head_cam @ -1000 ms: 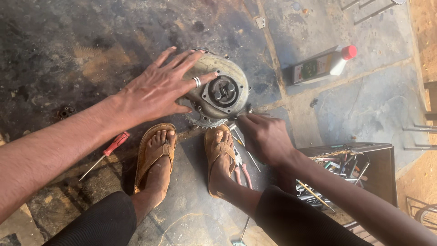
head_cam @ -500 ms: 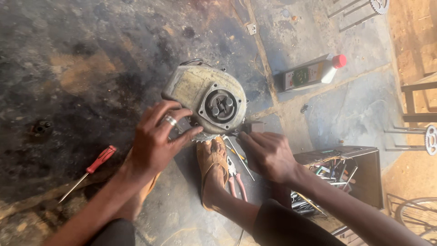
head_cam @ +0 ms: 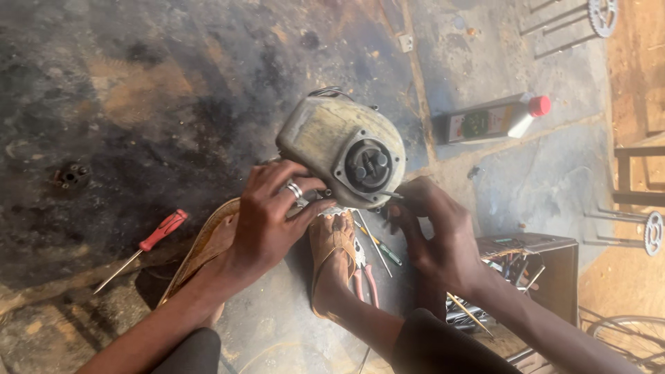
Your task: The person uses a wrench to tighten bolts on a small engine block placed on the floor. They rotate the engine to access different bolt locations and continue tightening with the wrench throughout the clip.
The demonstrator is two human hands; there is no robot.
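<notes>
The concrete floor was dark and oil-stained, turning paler grey toward the right, where orange dirt ground lay in sunlight.

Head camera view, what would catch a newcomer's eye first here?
Dead centre, a grimy cream engine housing stands on the stained concrete floor, gripped at its lower edge by the left hand and the right hand. A red-handled screwdriver lies left; a red-capped bottle lies upper right.

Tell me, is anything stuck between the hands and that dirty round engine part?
Nothing visible. The left hand touches the engine part at its lower left edge, and the right hand reaches its lower right edge directly.
</notes>
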